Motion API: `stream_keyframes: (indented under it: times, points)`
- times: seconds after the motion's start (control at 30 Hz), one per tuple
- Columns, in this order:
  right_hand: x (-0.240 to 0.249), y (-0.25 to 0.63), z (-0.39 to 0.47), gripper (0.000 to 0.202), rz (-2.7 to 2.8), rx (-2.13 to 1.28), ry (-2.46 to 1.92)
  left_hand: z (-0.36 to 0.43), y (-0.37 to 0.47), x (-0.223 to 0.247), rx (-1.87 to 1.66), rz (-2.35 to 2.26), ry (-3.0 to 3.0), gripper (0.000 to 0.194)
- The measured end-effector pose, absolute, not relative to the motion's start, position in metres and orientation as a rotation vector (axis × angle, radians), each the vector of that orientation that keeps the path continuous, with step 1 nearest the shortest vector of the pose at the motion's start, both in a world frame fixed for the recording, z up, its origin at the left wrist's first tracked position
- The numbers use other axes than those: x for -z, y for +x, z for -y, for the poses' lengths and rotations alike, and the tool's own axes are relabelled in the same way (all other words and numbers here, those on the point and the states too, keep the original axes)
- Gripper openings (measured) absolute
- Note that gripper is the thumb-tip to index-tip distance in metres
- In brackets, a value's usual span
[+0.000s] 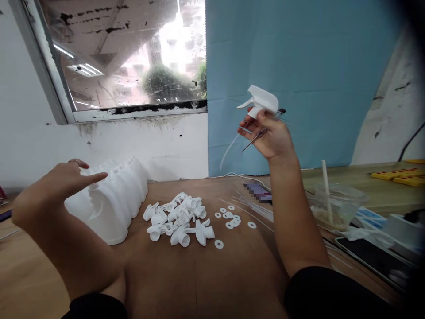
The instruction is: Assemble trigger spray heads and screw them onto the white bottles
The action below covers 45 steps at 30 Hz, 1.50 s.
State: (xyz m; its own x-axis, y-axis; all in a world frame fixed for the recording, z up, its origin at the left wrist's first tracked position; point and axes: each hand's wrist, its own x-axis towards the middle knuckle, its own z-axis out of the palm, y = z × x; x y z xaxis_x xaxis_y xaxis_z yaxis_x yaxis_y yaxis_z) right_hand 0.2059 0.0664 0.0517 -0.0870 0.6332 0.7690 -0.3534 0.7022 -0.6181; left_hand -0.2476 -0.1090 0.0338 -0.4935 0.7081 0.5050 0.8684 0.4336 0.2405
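Raised in front of the blue sheet, my right hand (274,137) is closed around a white trigger spray head (264,99). A thin clear tube (227,153) hangs below the spray head. The same hand also keeps a slim pointed metal tool (254,141) across its palm; its exact kind is unclear. On the left, my left hand (63,179) is over the necks of a row of white plastic bottles (109,217), fingers apart, nothing visible in it. A heap of white spray heads (182,212) lies between the arms, with several white washers (229,215) beside it.
Loose thin tubes (255,206) and a phone (257,192) lie behind the washers. At the right are a plastic cup with a straw (338,204), another phone (372,257) and yellow pieces (401,176). A window (133,57) and a blue sheet (308,57) stand behind the table.
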Motion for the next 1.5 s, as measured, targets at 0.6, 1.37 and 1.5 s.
stream_keyframes:
  times: [0.6,1.37,1.5]
  points:
    - [-0.03,0.142,-0.04,0.046,1.932,-0.706,-0.378,0.013,-0.055,-0.02,1.428,0.941,-2.326,0.06]
    - [-0.011,0.21,-0.112,0.049,2.183,-0.7,-1.882,-0.006,-0.071,-0.021,3.1,0.998,-2.427,0.019]
    - [-0.022,0.216,-0.102,0.063,2.142,-0.433,-1.688,-0.01,-0.072,-0.02,3.334,1.04,-2.391,0.022]
